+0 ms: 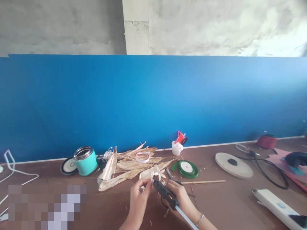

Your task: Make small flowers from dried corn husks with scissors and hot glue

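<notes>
My right hand (178,196) is wrapped round a black glue gun (165,192), its nozzle aimed up and left. My left hand (139,195) pinches a small pale husk piece (150,174) right at the nozzle tip. Both hands hover low over the brown table (216,204), just in front of a pile of dried corn husks (129,166). A glue stick (185,217) juts out of the back of the gun along my right wrist.
A teal tin (85,161) with its lid (68,166) stands to the left, a green ribbon spool (187,168) and thin wooden stick (203,182) to the right. A white cup of tools (177,147), a round white lid (233,165), black cable (271,172) and power strip (278,207) lie further right. Blue partition (153,102) behind.
</notes>
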A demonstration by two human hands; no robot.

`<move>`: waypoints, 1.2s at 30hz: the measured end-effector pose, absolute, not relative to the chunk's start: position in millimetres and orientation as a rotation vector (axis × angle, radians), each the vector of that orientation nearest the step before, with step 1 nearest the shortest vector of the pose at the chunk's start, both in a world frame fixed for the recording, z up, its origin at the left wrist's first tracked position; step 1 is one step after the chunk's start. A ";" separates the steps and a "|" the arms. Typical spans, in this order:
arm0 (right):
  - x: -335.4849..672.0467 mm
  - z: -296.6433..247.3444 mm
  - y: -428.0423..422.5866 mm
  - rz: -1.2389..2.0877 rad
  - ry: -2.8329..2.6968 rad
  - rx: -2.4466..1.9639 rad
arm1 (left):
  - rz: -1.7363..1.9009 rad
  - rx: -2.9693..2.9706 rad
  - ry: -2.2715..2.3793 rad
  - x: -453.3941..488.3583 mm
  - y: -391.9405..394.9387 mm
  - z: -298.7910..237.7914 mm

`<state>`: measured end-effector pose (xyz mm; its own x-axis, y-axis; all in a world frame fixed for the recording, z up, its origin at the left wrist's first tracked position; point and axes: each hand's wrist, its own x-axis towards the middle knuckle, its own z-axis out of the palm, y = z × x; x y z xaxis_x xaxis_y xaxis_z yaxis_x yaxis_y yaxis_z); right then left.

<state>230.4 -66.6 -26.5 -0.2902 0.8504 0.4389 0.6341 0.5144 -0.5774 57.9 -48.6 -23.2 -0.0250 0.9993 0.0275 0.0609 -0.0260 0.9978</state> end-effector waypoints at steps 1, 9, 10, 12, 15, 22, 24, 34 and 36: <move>230.5 -26.5 -66.5 0.378 -2.030 -1.213 | 1.220 1.264 1.258 57.7 -48.4 -23.5; 230.5 -26.8 -65.7 0.351 -2.043 -1.187 | 1.229 1.265 1.242 57.3 -46.8 -26.5; 230.6 -27.3 -65.4 0.350 -2.040 -1.171 | 1.229 1.265 1.238 57.3 -46.4 -27.5; 230.9 -28.3 -64.7 0.360 -2.041 -1.147 | 1.226 1.265 1.229 57.2 -45.7 -29.4; 231.1 -28.9 -64.1 0.360 -2.048 -1.157 | 1.226 1.269 1.226 56.9 -45.3 -30.9; 231.4 -32.4 -64.0 0.341 -2.050 -1.159 | 1.210 1.289 1.225 56.5 -46.1 -29.1; 231.0 -33.1 -63.9 0.344 -2.052 -1.163 | 1.223 1.289 1.220 56.7 -46.0 -28.5; 230.0 -27.0 -66.2 0.325 -2.051 -1.137 | 1.246 1.292 1.235 57.4 -45.9 -26.9; 230.3 -28.1 -66.1 0.326 -2.046 -1.148 | 1.247 1.300 1.230 57.4 -45.2 -27.7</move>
<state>230.3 -66.1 -28.1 -0.3125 0.8146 0.4886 0.6225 0.5642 -0.5424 57.4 -45.2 -27.7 -0.0143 0.9972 0.0737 0.0606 -0.0727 0.9955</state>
